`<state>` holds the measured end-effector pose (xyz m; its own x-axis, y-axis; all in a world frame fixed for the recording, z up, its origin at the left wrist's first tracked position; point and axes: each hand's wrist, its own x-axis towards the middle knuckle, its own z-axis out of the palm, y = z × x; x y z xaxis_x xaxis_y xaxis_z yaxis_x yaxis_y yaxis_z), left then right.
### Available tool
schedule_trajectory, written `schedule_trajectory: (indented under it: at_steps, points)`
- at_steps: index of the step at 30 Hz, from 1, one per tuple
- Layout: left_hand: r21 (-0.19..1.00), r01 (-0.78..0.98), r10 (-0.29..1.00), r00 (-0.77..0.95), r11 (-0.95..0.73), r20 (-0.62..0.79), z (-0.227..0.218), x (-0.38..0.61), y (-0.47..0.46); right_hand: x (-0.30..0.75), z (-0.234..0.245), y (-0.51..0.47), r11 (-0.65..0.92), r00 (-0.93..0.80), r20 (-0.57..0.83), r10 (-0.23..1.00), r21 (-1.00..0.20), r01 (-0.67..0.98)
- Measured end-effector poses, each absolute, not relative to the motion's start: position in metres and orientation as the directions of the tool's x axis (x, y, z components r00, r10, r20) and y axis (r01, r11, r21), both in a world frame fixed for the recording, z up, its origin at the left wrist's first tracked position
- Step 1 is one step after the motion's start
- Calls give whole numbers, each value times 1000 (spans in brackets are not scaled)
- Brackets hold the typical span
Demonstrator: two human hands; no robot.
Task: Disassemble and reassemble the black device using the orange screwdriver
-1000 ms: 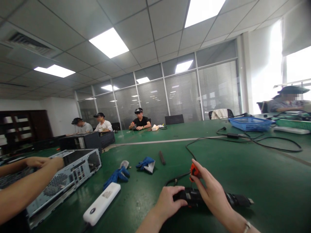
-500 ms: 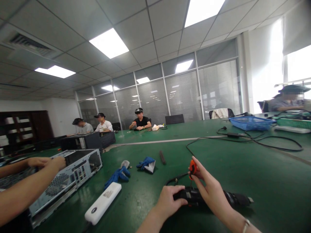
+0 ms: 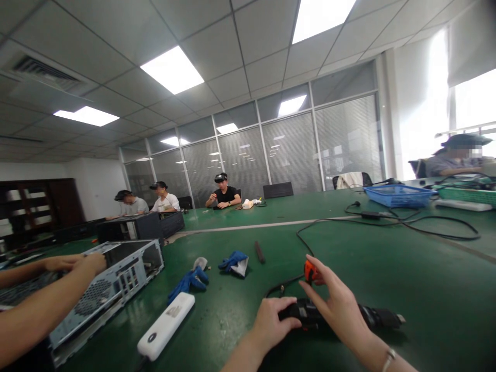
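A long black corded power tool (image 3: pixel 377 316) lies on its side on the green table. My left hand (image 3: pixel 271 320) is closed around its left end, thumb and fingers gripping the body. My right hand (image 3: pixel 337 299) is above the tool, its fingers pinching the orange-and-black handle of a screwdriver (image 3: pixel 309 271) held upright. In the present view the shaft is mostly hidden behind my thumb, so I cannot tell whether its tip touches the tool. A black cord (image 3: pixel 284 285) runs from the tool's left end.
A white power strip (image 3: pixel 166 325), blue gloves (image 3: pixel 189 281) and a dark bar (image 3: pixel 259 252) lie to the left. A co-worker's arms (image 3: pixel 50 294) reach into a metal computer case (image 3: pixel 120 279). A blue basket (image 3: pixel 399 195) stands at far right; other people sit around the table.
The screwdriver handle has shifted slightly right and down, and my right fingers have moved around it. My left hand still grips the tool, which lies nearly where it was.
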<state>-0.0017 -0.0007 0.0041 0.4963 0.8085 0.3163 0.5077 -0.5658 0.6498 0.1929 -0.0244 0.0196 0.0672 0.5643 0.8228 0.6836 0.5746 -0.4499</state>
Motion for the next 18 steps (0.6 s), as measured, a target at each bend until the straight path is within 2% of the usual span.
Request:
schedule_trajectory:
  at_steps: [8, 13, 18]
  points:
    - [641, 494, 789, 526, -587, 317, 0, 0, -1, 198, 20, -22, 578, 66, 791, 608, -498, 647]
    - [623, 495, 778, 534, -606, 332, 4, 0, -3, 198, 25, -25, 544, 73, 816, 573, -446, 711]
    - [630, 468, 762, 550, -620, 342, 4, 1, -1, 197, 24, -26, 589, 44, 785, 617, -498, 636]
